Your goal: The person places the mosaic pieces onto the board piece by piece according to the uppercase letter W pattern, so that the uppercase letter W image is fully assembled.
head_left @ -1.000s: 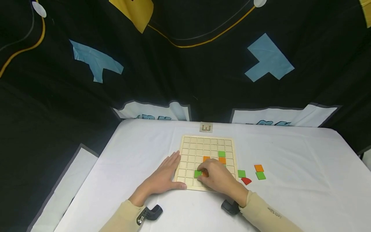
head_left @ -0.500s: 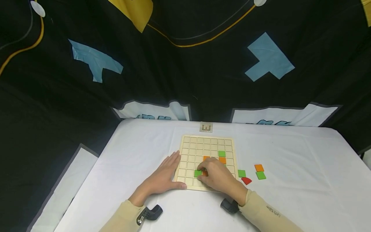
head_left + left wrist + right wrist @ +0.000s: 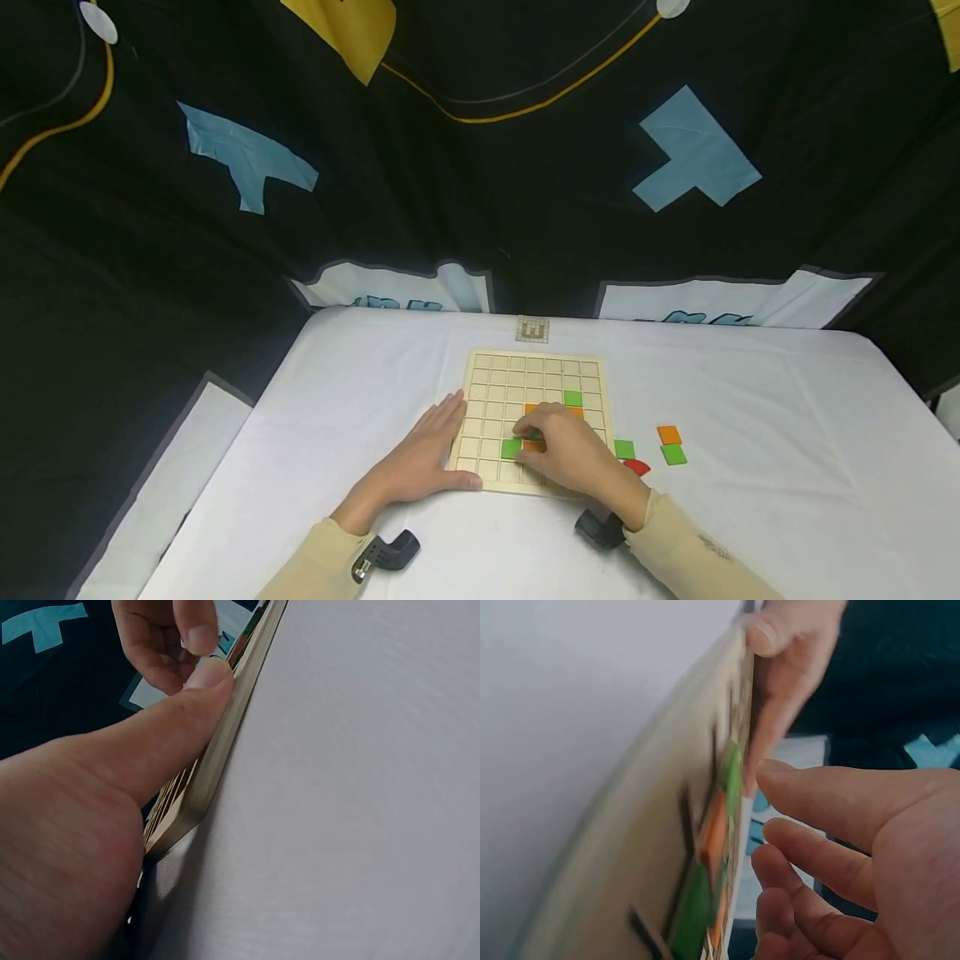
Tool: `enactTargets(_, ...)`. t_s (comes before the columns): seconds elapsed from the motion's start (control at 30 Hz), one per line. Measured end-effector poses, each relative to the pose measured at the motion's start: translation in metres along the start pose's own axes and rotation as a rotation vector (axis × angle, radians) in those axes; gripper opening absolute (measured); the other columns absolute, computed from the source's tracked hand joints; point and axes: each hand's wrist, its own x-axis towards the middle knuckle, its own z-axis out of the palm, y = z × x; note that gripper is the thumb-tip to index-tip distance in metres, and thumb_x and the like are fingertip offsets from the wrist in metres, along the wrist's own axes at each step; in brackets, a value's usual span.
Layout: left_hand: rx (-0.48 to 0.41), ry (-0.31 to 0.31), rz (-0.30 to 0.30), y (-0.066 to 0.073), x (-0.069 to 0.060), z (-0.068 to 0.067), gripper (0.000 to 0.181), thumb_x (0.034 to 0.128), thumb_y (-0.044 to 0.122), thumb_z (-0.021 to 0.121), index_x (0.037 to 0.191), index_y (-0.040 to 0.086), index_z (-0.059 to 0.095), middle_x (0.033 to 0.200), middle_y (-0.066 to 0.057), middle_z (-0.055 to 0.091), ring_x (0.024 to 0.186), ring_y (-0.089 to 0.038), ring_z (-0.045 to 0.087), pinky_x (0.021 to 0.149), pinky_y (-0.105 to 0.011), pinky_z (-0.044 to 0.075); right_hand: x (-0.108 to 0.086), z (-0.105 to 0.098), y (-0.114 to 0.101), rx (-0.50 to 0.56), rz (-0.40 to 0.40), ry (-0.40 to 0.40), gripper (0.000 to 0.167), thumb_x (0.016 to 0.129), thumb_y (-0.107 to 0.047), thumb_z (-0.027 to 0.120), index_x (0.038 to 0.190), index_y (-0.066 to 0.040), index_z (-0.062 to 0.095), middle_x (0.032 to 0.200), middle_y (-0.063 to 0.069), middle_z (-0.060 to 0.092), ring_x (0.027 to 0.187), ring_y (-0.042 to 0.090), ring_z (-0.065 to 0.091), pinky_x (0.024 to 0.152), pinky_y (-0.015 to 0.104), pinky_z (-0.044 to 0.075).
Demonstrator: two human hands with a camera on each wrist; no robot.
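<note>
Rests L hand (image 3: 423, 458) on grid board (image 3: 487, 392), mid-table, w/ straight fingers at left edge & thumb at near-left corner. Holds R hand (image 3: 570, 450) just above board's near half, w/ fingers loosely bent & narrow gap btwn thumb and index, apart from tiles in R wrist view. Shows orange tile (image 3: 533, 447) & near green tile (image 3: 511, 448) side by side in cells by R fingertips. Has loose green tile (image 3: 624, 449) just off right edge, w/ red piece (image 3: 637, 467) near. Beyond: loose orange tile (image 3: 669, 435), then wide stretch of white cloth (image 3: 780, 408). Leaves only slim gap btwn far edge & patterned card (image 3: 532, 330).
</note>
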Motion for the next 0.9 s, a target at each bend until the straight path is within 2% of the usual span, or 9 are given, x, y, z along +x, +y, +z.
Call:
enactTargets(0.17,0.004,0.004,0.006,-0.001,0.0,0.0,0.119,0.082,0.068,0.069,0.159,-0.004,0.013,0.168,-0.014,0.003,0.155,-0.028,0.002,0.125,-0.045,0.007,-0.006,-0.013,0.009,0.071,0.032,0.045,0.026,0.081,-0.018,0.085,0.105,-0.011,0.077,0.1,-0.004,0.07,0.086,0.014,0.06,0.076,0.031,0.053)
enactTargets(0.3,0.005,0.003,0.008,-0.001,0.0,0.001,0.119,0.0818,0.067,0.069,0.159,-0.004,0.013,0.168,-0.014,0.003,0.155,-0.028,0.002,0.125,-0.045,0.007,-0.014,-0.025,0.017,0.117,0.062,0.041,0.025,0.083,-0.016,0.083,0.107,-0.012,0.076,0.103,-0.003,0.071,0.089,0.016,0.061,0.078,0.034,0.053)
enactTargets(0.43,0.004,0.001,0.004,-0.001,0.001,0.001,0.119,0.0816,0.068,0.069,0.159,-0.004,0.013,0.168,-0.014,0.003,0.155,-0.027,0.002,0.125,-0.045,0.007,-0.023,-0.036,0.026,0.137,0.077,0.043,0.025,0.086,-0.017,0.081,0.109,-0.012,0.075,0.103,-0.002,0.07,0.088,0.017,0.06,0.074,0.03,0.053)
enactTargets(0.63,0.004,0.003,0.006,-0.001,0.001,0.001,0.119,0.082,0.067,0.069,0.159,-0.004,0.012,0.168,-0.014,0.002,0.155,-0.027,0.001,0.125,-0.045,0.006,-0.038,-0.051,0.043,0.158,0.09,0.09,0.026,0.085,-0.014,0.081,0.109,-0.011,0.075,0.1,0.0,0.069,0.082,0.017,0.057,0.065,0.026,0.049)
enactTargets(0.77,0.007,0.004,0.006,-0.001,0.0,0.001,0.119,0.082,0.066,0.07,0.159,-0.004,0.012,0.168,-0.014,0.002,0.155,-0.028,0.001,0.125,-0.045,0.006,-0.048,-0.059,0.051,0.152,0.143,0.096,0.025,0.085,-0.015,0.081,0.109,-0.011,0.074,0.097,0.001,0.067,0.077,0.016,0.055,0.06,0.026,0.049)
enactTargets(0.9,-0.003,0.003,0.008,-0.001,0.0,0.001,0.119,0.0821,0.065,0.07,0.159,-0.004,0.012,0.168,-0.014,0.002,0.155,-0.028,0.001,0.125,-0.045,0.006,-0.057,-0.064,0.059,0.152,0.186,0.112,0.026,0.084,-0.015,0.082,0.108,-0.011,0.074,0.097,0.001,0.067,0.079,0.016,0.055,0.062,0.026,0.049)
